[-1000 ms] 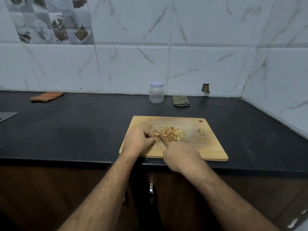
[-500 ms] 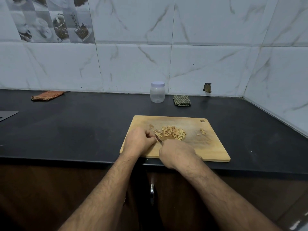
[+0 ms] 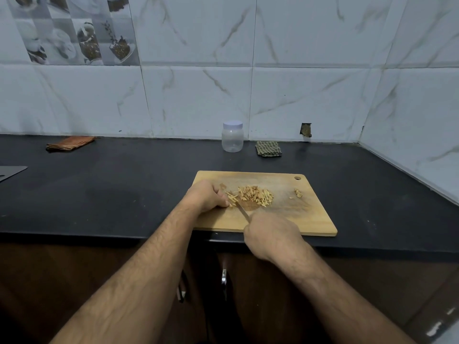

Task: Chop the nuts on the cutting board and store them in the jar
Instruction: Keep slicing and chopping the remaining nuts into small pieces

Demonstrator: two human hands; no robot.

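Note:
A wooden cutting board (image 3: 315,217) lies on the black counter near its front edge. A pile of chopped nut slivers (image 3: 255,196) sits in the board's middle, with a few pieces (image 3: 298,192) apart to the right. My left hand (image 3: 207,196) rests on the board's left part, fingers curled, its fingertips pinching nut pieces at the pile's left end. My right hand (image 3: 272,235) grips a knife handle at the board's front edge; the knife blade (image 3: 242,211) points up-left toward my left fingertips. A clear plastic jar (image 3: 232,137) with a white lid on stands against the wall behind the board.
A checked cloth (image 3: 268,148) lies right of the jar. An orange cloth (image 3: 69,143) lies at the back left. A grey flat sheet's corner (image 3: 11,171) shows at the left edge. Tiled walls close the back and right sides. Cabinet doors sit below the counter.
My right hand has drawn back toward the board's front edge with the knife, so more of the blade shows. My left hand has stayed at the pile's left end.

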